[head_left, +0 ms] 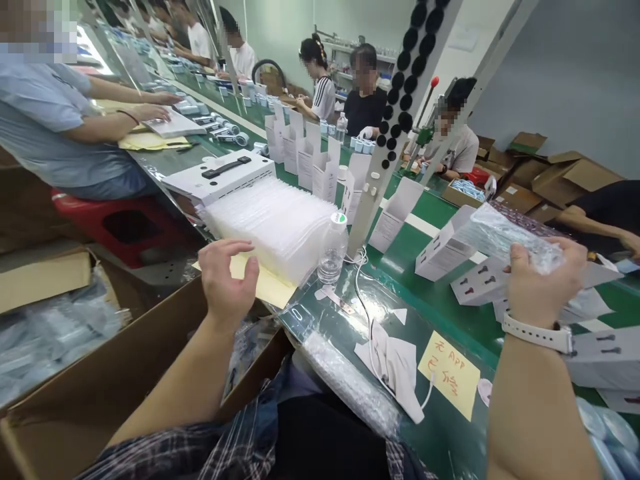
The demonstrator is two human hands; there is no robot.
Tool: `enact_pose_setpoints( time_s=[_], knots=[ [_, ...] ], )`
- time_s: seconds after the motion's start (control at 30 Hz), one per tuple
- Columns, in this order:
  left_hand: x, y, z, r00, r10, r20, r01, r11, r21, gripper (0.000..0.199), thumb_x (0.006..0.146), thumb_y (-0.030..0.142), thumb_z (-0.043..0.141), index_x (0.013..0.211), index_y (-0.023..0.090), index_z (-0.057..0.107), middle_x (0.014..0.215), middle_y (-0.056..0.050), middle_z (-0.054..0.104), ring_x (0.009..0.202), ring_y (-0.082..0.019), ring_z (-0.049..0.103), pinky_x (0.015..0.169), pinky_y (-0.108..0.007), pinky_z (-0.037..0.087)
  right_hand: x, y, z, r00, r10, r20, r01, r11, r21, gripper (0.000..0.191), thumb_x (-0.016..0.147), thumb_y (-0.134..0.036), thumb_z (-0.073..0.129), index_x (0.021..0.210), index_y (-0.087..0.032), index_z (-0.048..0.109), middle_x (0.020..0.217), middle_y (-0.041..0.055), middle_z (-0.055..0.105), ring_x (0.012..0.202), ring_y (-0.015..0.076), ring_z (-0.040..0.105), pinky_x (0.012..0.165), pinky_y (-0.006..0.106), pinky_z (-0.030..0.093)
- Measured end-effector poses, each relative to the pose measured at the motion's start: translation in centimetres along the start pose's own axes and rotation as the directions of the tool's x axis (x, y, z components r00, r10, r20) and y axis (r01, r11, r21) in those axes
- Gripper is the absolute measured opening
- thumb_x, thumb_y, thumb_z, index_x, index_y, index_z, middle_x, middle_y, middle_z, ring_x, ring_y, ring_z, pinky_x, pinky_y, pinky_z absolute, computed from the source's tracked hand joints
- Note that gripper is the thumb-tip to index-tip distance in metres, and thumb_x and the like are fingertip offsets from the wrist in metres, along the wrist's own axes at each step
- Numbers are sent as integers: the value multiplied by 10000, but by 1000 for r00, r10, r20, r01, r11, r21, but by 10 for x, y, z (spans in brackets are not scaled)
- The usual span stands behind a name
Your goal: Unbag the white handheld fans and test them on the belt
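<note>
My left hand (227, 280) is raised with its fingers apart and nothing between them, just in front of a stack of translucent bubble-wrap sleeves (280, 227). On the right, my right hand (543, 280) grips a clear plastic-wrapped packet (515, 240) whose far end is at the open top of a white box (445, 250). More white boxes (480, 281) printed with small dark pictures stand or lean around that hand. A rolled strip of bubble wrap (350, 387) lies along the near table edge.
A clear bottle (332, 250) stands beside a metal post (375, 180) and a white cable. A yellow handwritten note (450, 373) lies on the table. Cartons (125, 373) with plastic-wrapped items sit at left. Several people work along the line.
</note>
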State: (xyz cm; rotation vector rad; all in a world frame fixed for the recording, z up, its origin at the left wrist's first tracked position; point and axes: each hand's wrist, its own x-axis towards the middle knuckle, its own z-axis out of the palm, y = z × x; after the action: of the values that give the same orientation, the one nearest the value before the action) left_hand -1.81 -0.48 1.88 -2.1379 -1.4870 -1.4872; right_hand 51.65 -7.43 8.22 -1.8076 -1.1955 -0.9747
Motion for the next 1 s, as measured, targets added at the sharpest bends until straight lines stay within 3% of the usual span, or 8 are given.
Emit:
enact_pose_setpoints(
  time_s=[0.1, 0.2, 0.4, 0.53, 0.63, 0.73, 0.83, 1.0],
  knots=[
    [-5, -22, 3, 1000, 24, -16, -23, 999, 48, 163, 1001, 344, 578, 1103, 217, 592, 1222, -140, 686, 1229, -326, 610, 1118, -586, 455, -7, -14, 2, 995, 104, -10, -104, 994, 14, 470, 831, -588, 725, 1067, -201, 600, 1116, 230, 663, 1096, 409, 611, 871, 532, 465],
    [-9, -29, 22, 997, 24, -71, -24, 1000, 8, 287, 953, 484, 605, 1057, 219, 635, 1226, -136, 670, 1230, -350, 598, 1113, -555, 450, -9, -27, -7, 998, 60, -33, -57, 995, 78, 431, 829, -543, 648, 1108, -219, 593, 1169, 196, 652, 1172, 426, 586, 926, 570, 452],
    [-15, -33, 52, 998, 50, -24, -51, 998, -25, 232, 926, 420, 690, 1036, 218, 662, 1286, -146, 645, 1296, -361, 576, 1144, -546, 439, -10, -38, -11, 997, 67, 43, -70, 995, 69, 377, 794, -470, 647, 1083, -236, 587, 1179, 193, 648, 1211, 417, 568, 936, 568, 466],
    [-17, -36, 56, 999, 31, -15, -31, 998, -53, 179, 935, 376, 693, 1002, 218, 646, 1287, -147, 649, 1307, -358, 571, 1157, -555, 426, -14, -35, -8, 996, 80, 30, -81, 995, 61, 366, 788, -462, 652, 1066, -233, 586, 1151, 212, 660, 1186, 440, 593, 922, 585, 488],
    [-16, -35, 55, 996, 52, -70, -59, 994, -95, 310, 941, 433, 704, 1141, 221, 599, 1264, -133, 674, 1269, -336, 599, 1140, -538, 436, -13, -33, -13, 992, 112, -52, -109, 993, 47, 382, 790, -455, 664, 1086, -228, 582, 1159, 226, 667, 1182, 453, 609, 943, 603, 483],
    [-14, -33, 54, 996, 77, -46, -80, 994, -78, 332, 947, 480, 699, 1139, 227, 603, 1271, -131, 668, 1270, -334, 601, 1137, -531, 441, -10, -35, -18, 989, 128, -80, -127, 992, 15, 387, 794, -420, 670, 1117, -228, 577, 1183, 220, 666, 1203, 439, 604, 970, 590, 476],
    [-12, -31, 59, 998, 57, -2, -57, 997, -48, 241, 941, 443, 710, 1025, 224, 653, 1290, -144, 642, 1311, -358, 567, 1155, -552, 431, -7, -42, -18, 980, 166, 111, -156, 983, -96, 407, 838, -385, 619, 1189, -184, 571, 1256, 248, 631, 1271, 426, 556, 998, 561, 474],
    [-8, -29, 66, 998, 55, -12, -55, 998, -28, 163, 960, 372, 670, 921, 214, 676, 1278, -153, 635, 1311, -363, 558, 1170, -586, 425, 10, -51, -19, 887, 232, 399, -136, 957, -255, 450, 892, -353, 586, 1278, -122, 574, 1279, 277, 621, 1245, 407, 559, 950, 504, 486]
  ],
)
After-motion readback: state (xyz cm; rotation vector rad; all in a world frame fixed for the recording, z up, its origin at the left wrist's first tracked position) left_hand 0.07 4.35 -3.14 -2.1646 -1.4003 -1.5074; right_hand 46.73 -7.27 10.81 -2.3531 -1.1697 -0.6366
